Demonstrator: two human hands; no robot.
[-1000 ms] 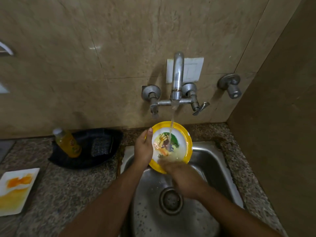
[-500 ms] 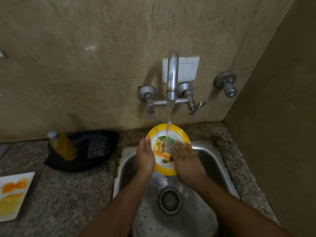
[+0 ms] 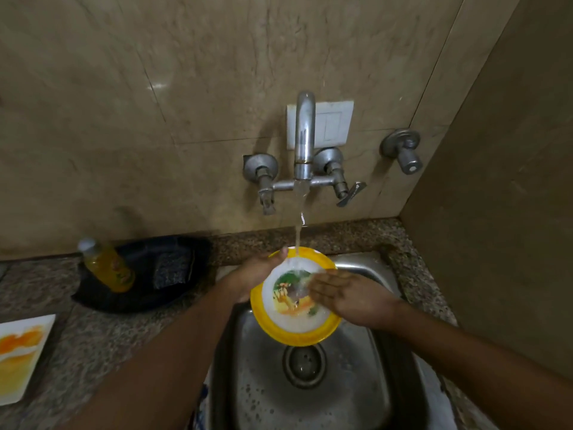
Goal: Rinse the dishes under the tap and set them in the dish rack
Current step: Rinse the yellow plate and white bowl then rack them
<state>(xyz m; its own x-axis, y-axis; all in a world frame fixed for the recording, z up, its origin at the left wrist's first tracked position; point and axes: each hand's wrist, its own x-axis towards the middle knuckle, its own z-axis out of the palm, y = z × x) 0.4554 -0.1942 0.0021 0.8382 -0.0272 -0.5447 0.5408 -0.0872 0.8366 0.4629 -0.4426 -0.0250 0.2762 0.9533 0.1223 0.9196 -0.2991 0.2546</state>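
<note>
**Q:** Hands first: what is each doing?

**A:** My left hand [image 3: 252, 274] grips the yellow-rimmed plate [image 3: 294, 324] at its upper left edge, thumb hooked over the rim, fingers hidden behind. My right hand [image 3: 350, 294] lies flat on the plate's right side, fingers straight and together, pressing the printed face. It pinches nothing.

**Q:** And where is the plate?

**A:** It is held tilted over the steel sink [image 3: 366, 395], above the drain [image 3: 304, 363]. The water stream [image 3: 298, 234] from the tap [image 3: 304, 135] strikes its upper part, near my left thumb.

**Q:** How is this step done well?

**A:** In my judgement, the plate should stay tilted so that water sheets down across the picture and runs off the lower rim into the basin. My flat fingers should sweep every part, rim included, while my left hand turns the plate. Wet plastic is likely slippery, so the thumb hold matters.

**Q:** What lies further out?

**A:** On the granite counter, a black tray [image 3: 145, 293] holds a yellow bottle [image 3: 108, 268] and a scrub pad [image 3: 172, 270]. A square plate [image 3: 21, 352] smeared orange waits at far left. No dish rack is in view.
</note>
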